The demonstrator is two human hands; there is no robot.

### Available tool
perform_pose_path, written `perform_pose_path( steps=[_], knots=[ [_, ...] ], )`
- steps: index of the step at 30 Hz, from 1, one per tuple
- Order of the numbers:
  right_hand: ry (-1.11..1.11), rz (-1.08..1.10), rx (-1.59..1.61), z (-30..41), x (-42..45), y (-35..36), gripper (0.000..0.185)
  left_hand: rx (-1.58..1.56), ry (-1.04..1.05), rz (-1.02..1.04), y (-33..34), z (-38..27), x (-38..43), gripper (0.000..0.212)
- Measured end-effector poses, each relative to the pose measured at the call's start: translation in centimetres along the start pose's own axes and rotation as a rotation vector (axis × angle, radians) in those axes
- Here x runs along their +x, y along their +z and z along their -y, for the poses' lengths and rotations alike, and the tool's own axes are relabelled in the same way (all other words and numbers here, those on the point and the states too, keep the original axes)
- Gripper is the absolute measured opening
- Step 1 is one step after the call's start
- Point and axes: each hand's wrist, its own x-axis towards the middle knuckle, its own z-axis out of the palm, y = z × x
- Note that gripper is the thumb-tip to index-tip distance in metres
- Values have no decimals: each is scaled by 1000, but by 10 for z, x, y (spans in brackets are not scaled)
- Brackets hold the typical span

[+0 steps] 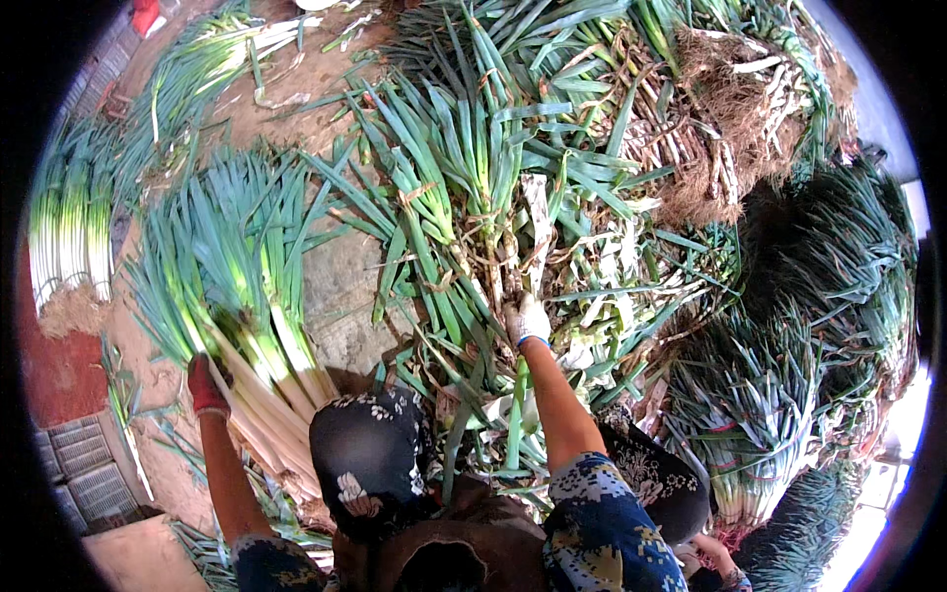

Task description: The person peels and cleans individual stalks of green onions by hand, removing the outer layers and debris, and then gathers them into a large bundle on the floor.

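Note:
My left hand (209,388), in a dark red glove, rests against the left side of a pile of cleaned leeks (277,392). Its fingers are partly hidden among the pale stems, so their grip is unclear. The pile lies beside my left knee, green leaves pointing away from me. My right hand (529,322) wears a white glove with a blue cuff edge. It closes around the lower end of an untrimmed leek (536,229) with dry, dirty outer skin. More untrimmed leeks (484,185) lean just beyond it, and peeled leaf scraps (607,296) lie to its right.
Tied leek bundles (70,222) stand at far left; loose leeks (222,55) lie behind. A heap with matted roots (729,118) fills the far right, with bound bundles (747,429) nearer. Another person's hand (714,551) shows at lower right. My patterned knee (370,459) is between my arms.

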Motion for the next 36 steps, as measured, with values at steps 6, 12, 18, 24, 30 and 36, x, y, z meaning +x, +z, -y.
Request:
perform_pose_path(
  steps=[6,12,18,24,30,36],
  knots=[
    [123,239,25,-10,-2,-1,71,112,110,-326,-53,15,-18,41],
    [129,360,830,7,-27,-118,54,63,275,23,47,-51,-78,38],
    [30,334,561,29,-143,-255,48,-26,-29,891,238,-124,-206,47],
    [170,292,750,16,-287,-296,40,162,-729,1121,372,-58,-280,76],
    [62,396,414,-22,-355,-276,54,-512,-717,1312,409,-41,-330,63],
    [-55,609,438,-27,-312,-240,46,-578,-628,1277,384,-50,-346,48]
  ],
)
